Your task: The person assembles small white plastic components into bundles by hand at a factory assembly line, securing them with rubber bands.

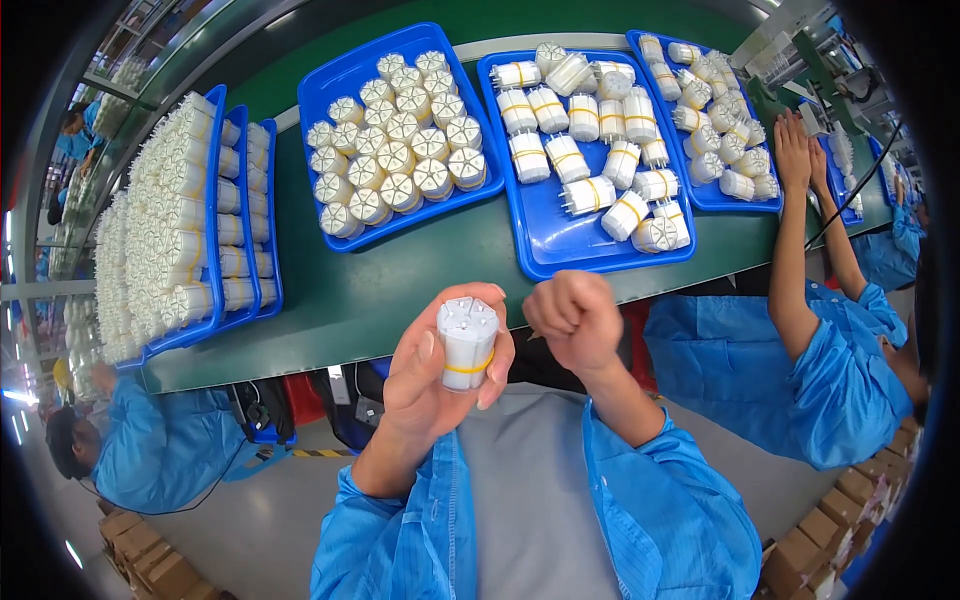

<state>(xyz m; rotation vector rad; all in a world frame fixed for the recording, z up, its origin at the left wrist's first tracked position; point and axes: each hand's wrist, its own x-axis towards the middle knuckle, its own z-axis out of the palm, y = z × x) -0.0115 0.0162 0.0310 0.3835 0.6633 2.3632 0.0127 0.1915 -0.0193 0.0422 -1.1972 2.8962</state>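
Note:
My left hand [408,378] is wrapped round a bundle of white plastic pieces [465,350], held upright in front of my chest. A yellow rubber band circles the bundle's lower part, and wedge-shaped ends show on top. Just to its right, apart from it, my right hand [577,315] is raised with the fingers curled in; whatever they may hold is hidden. Beyond my hands lies a blue tray [560,240] with similar banded bundles, some upright and some on their sides. Left of it, another blue tray [312,95] carries bundles standing in rows.
Stacked blue trays [214,215] full of white bundles rise at the table's left. A further blue tray [705,204] of bundles is at the right, near a co-worker's hands [793,155]. The green table's edge [270,372] runs before me. Another person [165,440] sits at left.

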